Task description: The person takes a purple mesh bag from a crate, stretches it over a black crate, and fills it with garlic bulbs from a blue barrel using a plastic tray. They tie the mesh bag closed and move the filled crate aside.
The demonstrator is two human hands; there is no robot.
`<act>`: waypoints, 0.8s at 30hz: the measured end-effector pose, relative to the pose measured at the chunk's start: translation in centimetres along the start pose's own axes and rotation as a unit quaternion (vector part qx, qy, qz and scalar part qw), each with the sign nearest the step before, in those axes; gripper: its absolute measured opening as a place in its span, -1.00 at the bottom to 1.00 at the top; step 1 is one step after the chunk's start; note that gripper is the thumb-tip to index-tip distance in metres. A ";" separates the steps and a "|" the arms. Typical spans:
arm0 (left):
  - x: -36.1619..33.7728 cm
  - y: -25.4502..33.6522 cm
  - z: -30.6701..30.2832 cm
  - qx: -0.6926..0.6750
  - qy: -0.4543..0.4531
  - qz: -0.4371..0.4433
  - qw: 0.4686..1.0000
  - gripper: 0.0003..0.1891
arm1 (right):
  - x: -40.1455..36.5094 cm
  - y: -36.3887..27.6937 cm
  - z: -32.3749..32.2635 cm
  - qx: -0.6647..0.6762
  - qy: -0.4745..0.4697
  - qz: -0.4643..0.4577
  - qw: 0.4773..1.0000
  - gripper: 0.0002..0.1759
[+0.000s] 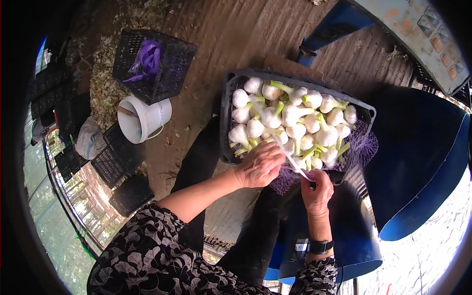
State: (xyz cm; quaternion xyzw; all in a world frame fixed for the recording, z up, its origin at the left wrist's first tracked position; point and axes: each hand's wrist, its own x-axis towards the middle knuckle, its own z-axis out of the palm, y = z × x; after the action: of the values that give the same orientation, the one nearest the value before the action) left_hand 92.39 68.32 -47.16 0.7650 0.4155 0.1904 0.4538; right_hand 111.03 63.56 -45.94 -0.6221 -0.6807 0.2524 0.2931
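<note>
A black plastic crate (300, 78) is full of white garlic bulbs (295, 114) with trimmed green stems. Purple netting (363, 145) hangs over its right side and its near edge. A thin white strip (295, 163) runs slantwise over the near part of the crate, its far end blurred above the bulbs. My right hand (318, 189) pinches the strip's near end between thumb and fingers. Curled at the near left of the crate, my left hand (263, 164) has its fingertips closed right at the strip.
On the left stand a black crate (172, 61) holding purple netting (146, 60) and a white bucket (158, 118). Several black crates (109, 164) lie farther left. Blue containers (415, 152) are at the right, beside a metal panel (418, 34).
</note>
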 end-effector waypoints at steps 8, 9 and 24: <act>-1.3 -0.6 0.8 -0.015 -0.042 0.030 0.999 -0.67 | 3.4 -0.6 0.6 -0.050 -0.114 0.009 0.992 -0.60; -1.5 -0.7 0.6 -0.019 -0.041 0.034 0.998 -0.67 | 3.5 -0.6 0.6 -0.042 -0.078 0.039 0.995 -0.64; 2.0 -2.0 5.1 0.025 0.104 0.107 0.989 -0.88 | 1.8 -3.1 -8.9 0.060 0.237 0.359 0.900 -0.65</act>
State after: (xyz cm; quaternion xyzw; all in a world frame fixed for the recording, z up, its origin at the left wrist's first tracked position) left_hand 96.02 67.76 -51.68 0.7920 0.3810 0.3057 0.3662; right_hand 115.14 64.81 -37.32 -0.8471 -0.3046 0.2260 0.3722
